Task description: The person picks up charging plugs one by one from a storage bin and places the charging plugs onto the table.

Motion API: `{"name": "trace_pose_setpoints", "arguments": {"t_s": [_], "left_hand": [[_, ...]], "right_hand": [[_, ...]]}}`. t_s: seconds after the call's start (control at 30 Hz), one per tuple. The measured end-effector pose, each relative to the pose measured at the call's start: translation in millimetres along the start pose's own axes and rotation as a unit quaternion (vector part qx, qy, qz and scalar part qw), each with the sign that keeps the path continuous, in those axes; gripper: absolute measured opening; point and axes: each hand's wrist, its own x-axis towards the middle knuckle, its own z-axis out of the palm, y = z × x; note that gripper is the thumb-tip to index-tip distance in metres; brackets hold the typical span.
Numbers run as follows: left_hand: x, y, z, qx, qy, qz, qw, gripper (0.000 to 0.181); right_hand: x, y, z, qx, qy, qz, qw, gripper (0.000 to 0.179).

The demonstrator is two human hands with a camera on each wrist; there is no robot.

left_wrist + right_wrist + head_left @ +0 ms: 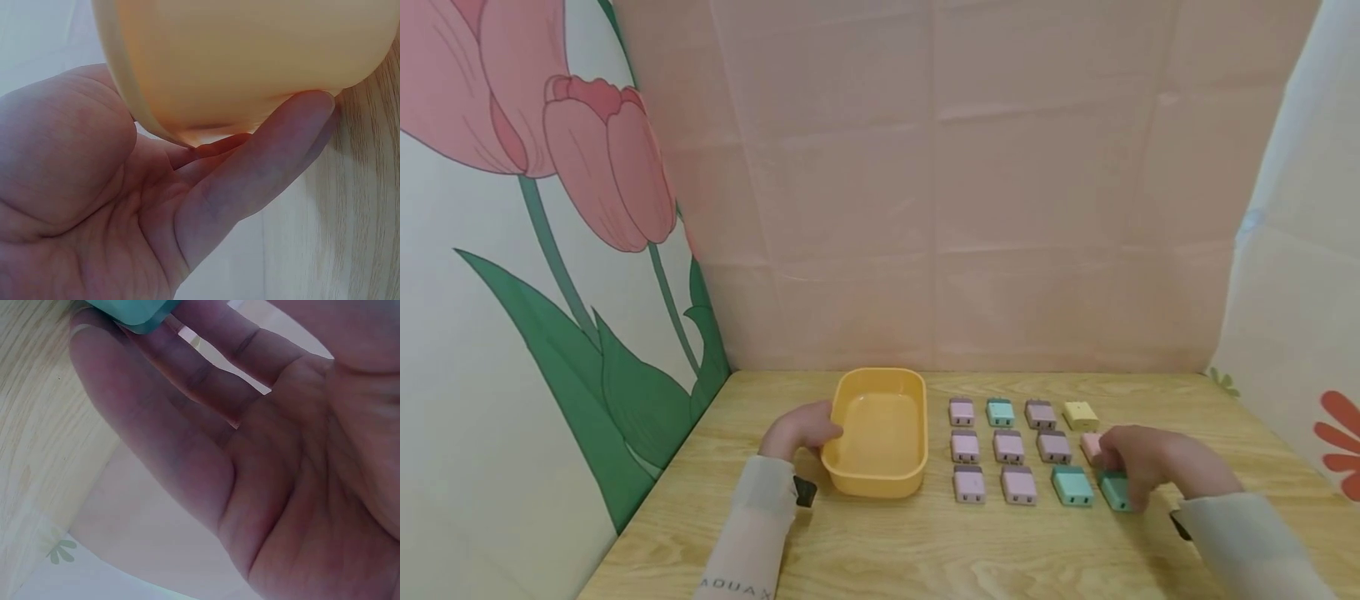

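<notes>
My left hand (808,427) grips the left rim of a yellow plastic bin (880,482), thumb over the edge and fingers against the outer wall in the left wrist view. At the right end of the rows, my right hand (1157,462) reaches down with its fingers around a teal USB charger (1114,492), whose corner also shows in the right wrist view. Those fingers partly cover a pink charger (1091,448) just behind it. To the left lie another teal charger (1072,486) and a lilac charger (1018,486).
Several more two-port chargers stand in three rows between bin and right hand, including a yellow charger (1080,415) and a light teal charger (1000,412) at the back. A pink sheet (932,208) hangs behind the wooden table (910,550); flowered panels flank it.
</notes>
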Motion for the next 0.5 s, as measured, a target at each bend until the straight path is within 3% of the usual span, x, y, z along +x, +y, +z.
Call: {"name": "trace_pose_setpoints", "arguments": {"t_s": [0.23,0.5], "left_hand": [[-0.4,2.1,0.1,-0.017,-0.007,-0.002,0.9998,0.026],[-1.2,2.4,-1.3,-0.047,-0.016,-0.013,0.9987,0.034]], "right_hand": [[-0.3,2.2,1.5,-0.003,0.004,0.001,1.0000,0.053],[-7.8,7.9,-6.8,0.040,0.007,-0.012,0.9991,0.050]]}}
